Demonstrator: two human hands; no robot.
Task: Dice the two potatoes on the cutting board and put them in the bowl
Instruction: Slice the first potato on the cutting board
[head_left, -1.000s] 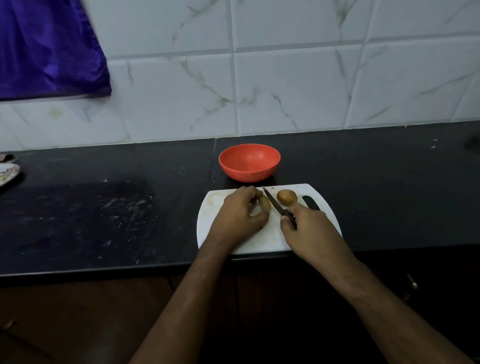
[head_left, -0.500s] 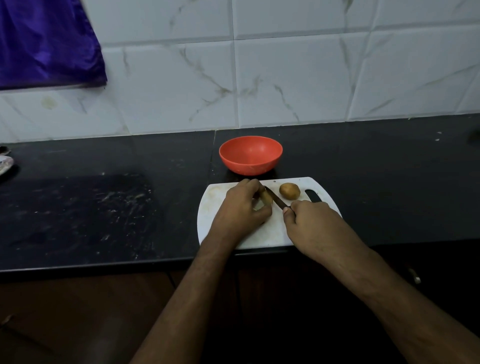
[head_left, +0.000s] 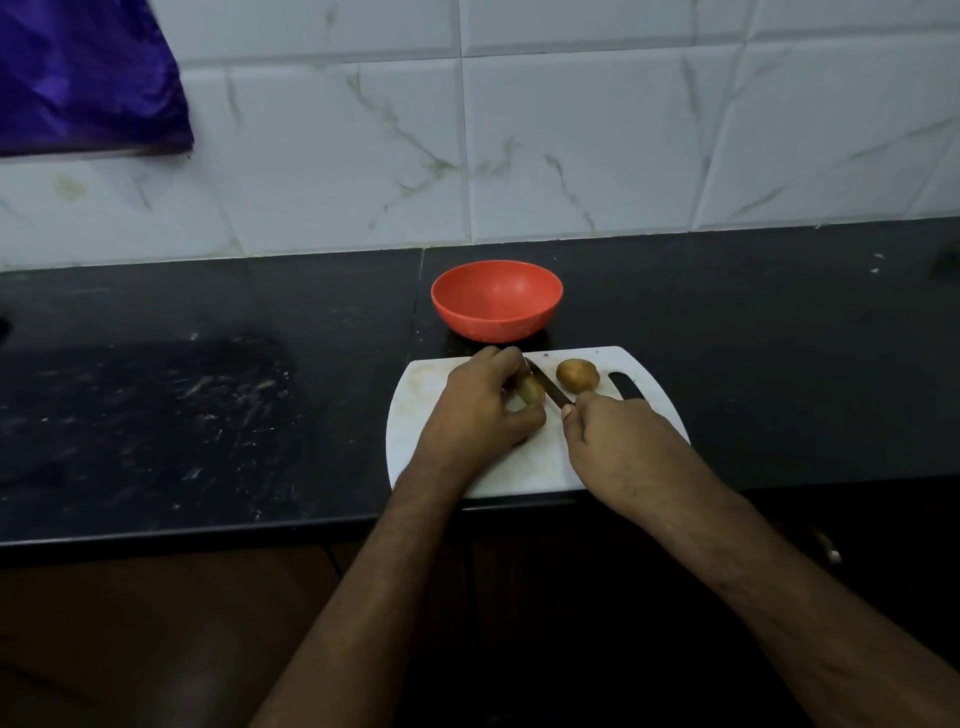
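Note:
A white cutting board (head_left: 426, 395) lies at the front edge of the black counter. My left hand (head_left: 480, 405) grips a small brown potato (head_left: 530, 388) on the board, fingers curled over it. My right hand (head_left: 618, 436) holds a knife (head_left: 545, 385) by its handle; the dark blade slants up-left and rests against the right side of that potato. A second whole potato (head_left: 577, 375) sits on the board just right of the blade, untouched. The empty orange-red bowl (head_left: 497, 300) stands right behind the board.
The black counter (head_left: 208, 405) stretches left and right, with white smears on its left part. A white marble-tiled wall (head_left: 571, 145) rises behind. A purple cloth (head_left: 78, 78) hangs at the top left. Dark cabinet fronts lie below the counter edge.
The knife blade has moved left from between the potatoes onto the held potato. The camera has tilted, so the whole scene sits a little higher in view.

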